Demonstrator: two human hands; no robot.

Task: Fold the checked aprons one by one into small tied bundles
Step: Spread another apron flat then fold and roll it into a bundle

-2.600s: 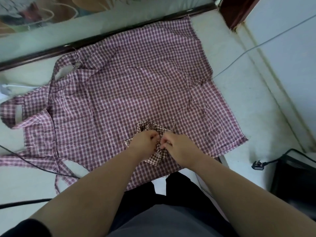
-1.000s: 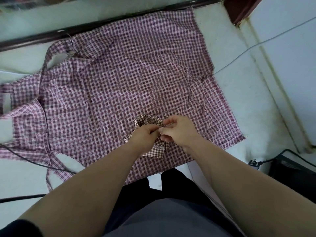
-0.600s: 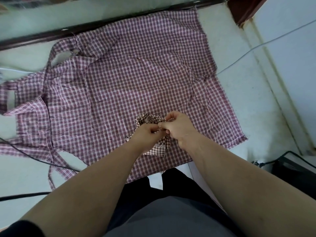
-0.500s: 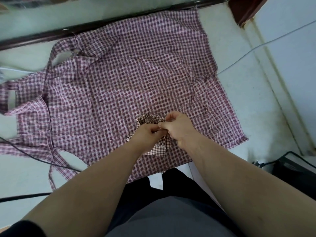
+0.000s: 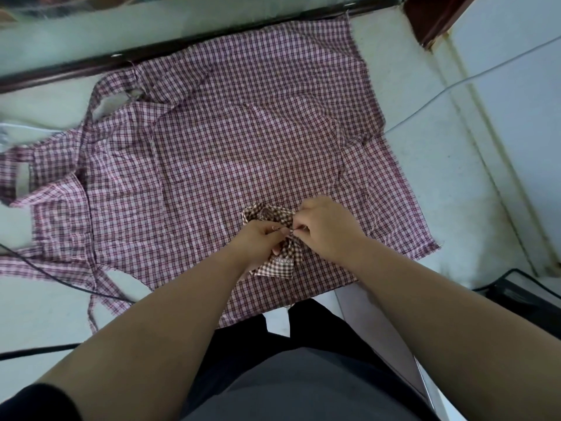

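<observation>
A small folded bundle of brown-and-white checked apron lies on top of a large pink checked apron spread flat on the white surface. My left hand and my right hand meet over the bundle's middle. Each pinches the bundle's fabric or tie between thumb and fingers, fingertips almost touching. The hands hide most of the bundle's centre. The pink apron's straps trail off to the left.
A dark wooden rail runs along the far edge. A grey cable crosses the white surface at right. Black cables lie at left, and a black box sits at right. My dark trousers fill the bottom.
My hands stay on the bundle, working the tie. The right hand rose slightly over the bundle's top and the fingertips closed together. The camera shifted a little.
</observation>
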